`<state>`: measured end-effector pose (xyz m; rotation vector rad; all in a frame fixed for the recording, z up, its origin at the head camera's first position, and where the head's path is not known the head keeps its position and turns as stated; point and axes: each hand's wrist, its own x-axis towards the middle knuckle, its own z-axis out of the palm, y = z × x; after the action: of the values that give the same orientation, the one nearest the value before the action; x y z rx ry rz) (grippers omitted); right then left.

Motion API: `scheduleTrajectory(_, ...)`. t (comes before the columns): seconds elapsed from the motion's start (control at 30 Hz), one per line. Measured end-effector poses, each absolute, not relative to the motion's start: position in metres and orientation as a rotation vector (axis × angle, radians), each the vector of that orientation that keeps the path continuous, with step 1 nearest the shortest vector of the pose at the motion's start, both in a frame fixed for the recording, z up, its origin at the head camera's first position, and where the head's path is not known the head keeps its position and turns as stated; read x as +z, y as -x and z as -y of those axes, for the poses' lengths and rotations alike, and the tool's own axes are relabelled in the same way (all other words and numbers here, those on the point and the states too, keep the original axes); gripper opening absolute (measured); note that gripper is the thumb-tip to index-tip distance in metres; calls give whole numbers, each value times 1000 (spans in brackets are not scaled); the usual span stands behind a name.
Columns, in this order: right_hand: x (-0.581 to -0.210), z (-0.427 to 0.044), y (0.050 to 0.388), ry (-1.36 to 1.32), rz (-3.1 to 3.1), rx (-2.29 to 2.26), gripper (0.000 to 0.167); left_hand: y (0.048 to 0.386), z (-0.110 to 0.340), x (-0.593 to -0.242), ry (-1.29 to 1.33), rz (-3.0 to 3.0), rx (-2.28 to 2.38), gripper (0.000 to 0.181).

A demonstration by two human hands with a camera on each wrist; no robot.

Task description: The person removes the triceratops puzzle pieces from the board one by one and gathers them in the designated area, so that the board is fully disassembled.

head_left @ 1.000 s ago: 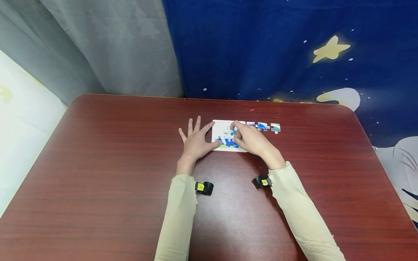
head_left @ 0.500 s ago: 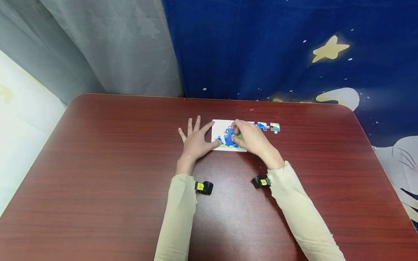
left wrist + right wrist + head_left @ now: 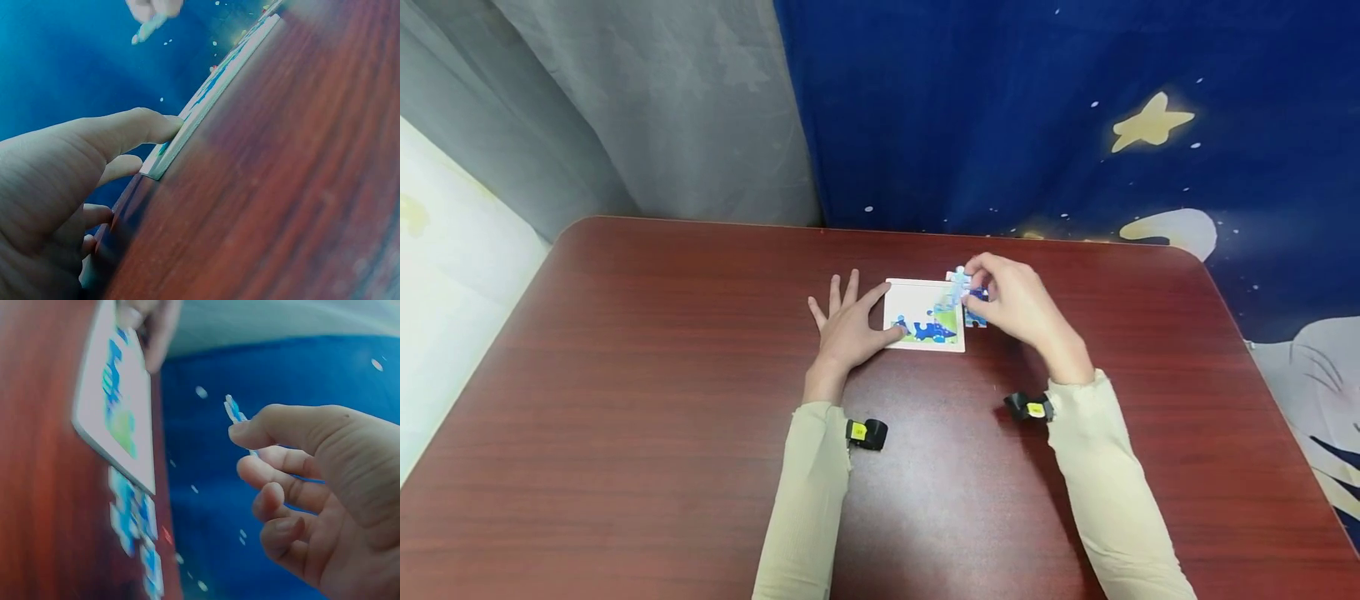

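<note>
A small white-edged puzzle board point(image 3: 923, 346) lies on the table, its lower part filled with blue and green pieces and its upper left white. The left hand point(image 3: 848, 335) has its fingers spread, with thumb and forefinger touching the board's left side; in the left wrist view its thumb point(image 3: 147, 127) rests on the board's edge point(image 3: 187, 134). Above the board's upper right corner, the right hand point(image 3: 1026, 304) pinches a pale blue piece point(image 3: 958, 283) between thumb and fingers. The right wrist view shows that piece point(image 3: 232, 409) raised in the right hand point(image 3: 331, 481).
Loose puzzle pieces point(image 3: 128, 515) lie beside the board on its right, partly hidden by the right hand in the head view. A small red bit point(image 3: 167, 535) is near them. Blue and grey curtains point(image 3: 962, 108) hang behind the table's back edge.
The right hand has lifted away from the board toward the upper right, with the pale piece in its fingers. The board's middle shows more white. The left hand has stayed in place.
</note>
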<state>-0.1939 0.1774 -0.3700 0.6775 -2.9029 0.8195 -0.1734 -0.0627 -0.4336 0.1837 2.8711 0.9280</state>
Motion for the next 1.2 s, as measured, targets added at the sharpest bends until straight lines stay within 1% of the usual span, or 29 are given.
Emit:
scheduleTrajectory(0.13,-366,-201,192,-611,2954,819,30,173,63,-434,-188,-2876,930,75)
scheduleTrajectory(0.27,-372,-222,190,-545,3047,804,30,174,64,-435,-185,-2883,919,75)
scheduleTrajectory(0.43,-382,-238,189,-525,3152,747,31,174,65,-435,-182,-2886,913,75)
scheduleTrajectory(0.83,-390,-239,190,-558,3225,785,27,174,65,-434,-183,-2889,922,76)
scheduleTrajectory(1.2,-394,-242,189,-545,3250,797,26,173,64,-435,-190,-2875,951,76)
